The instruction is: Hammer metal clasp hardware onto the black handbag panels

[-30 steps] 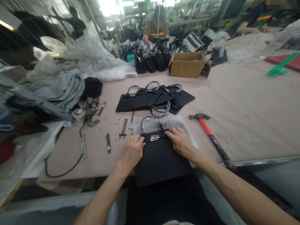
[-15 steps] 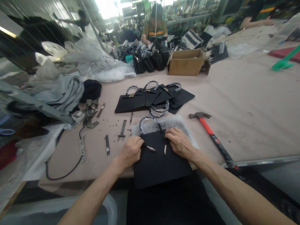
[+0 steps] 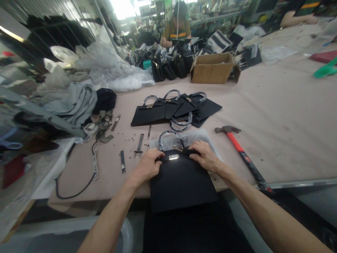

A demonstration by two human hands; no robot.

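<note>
A flat black handbag panel (image 3: 181, 186) lies at the table's front edge and overhangs it. Its curved handle, wrapped in clear film, points away from me. My left hand (image 3: 150, 163) pinches a black strap with a gold-coloured metal clasp plate (image 3: 173, 157) at the panel's upper left. Fingers of my right hand (image 3: 204, 156) close on the other black strap, whose metal tip (image 3: 178, 148) reaches toward the handle. Under the panel's top edge is a speckled pale pad (image 3: 196, 137).
A claw hammer (image 3: 242, 154) lies to the right. Several finished-looking black panels (image 3: 150, 115) are spread behind. Punch tools (image 3: 139, 146) and tiny dark bits are on the left. Farther back are a cardboard box (image 3: 210, 73), black bags (image 3: 158, 69), plastic wrap (image 3: 126, 80) and a co-worker (image 3: 177, 30).
Both straps have swung from pointing down the panel to lying across its top, their metal ends now near the middle. My hands still hold them; the view has shifted slightly.
</note>
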